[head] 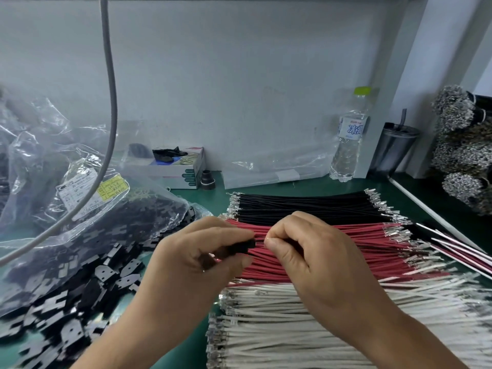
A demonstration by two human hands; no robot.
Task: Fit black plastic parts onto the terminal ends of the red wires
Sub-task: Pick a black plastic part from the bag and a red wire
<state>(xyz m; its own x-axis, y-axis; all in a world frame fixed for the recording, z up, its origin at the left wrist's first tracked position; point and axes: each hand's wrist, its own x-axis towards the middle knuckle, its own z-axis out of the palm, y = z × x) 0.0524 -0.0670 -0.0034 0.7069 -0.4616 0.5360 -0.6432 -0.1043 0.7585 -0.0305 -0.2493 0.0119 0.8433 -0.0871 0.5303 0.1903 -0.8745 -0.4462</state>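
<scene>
**Both hands pinched together over the red wire pile**

So your left hand has its fingers curled around a small black plastic part, gripping it between thumb and fingertips right above the left end of the bundle of red insulated wires. Your right hand sits just beside it, thumb and forefinger pinched tight on what looks like one thin red wire. It's blurry there, so you can't really tell whether the terminal is inside the part or just touching it. The two hands nearly meet in the middle.

The red wires lie flat on the green work mat, metal terminals at both ends. Behind them sits a bundle of black insulated wires, and in front, closest to you, a big spread of white insulated wires.

On your left there's a loose heap of flat black plastic parts spilling out of a clear plastic bag with a white-and-yellow label. A grey cable hangs down across that side.

Along the back wall: a small open cardboard box, a clear water bottle with a green cap, and a dark lidded tumbler. Far right, stacked bundles of wires with silvery terminal ends.
</scene>
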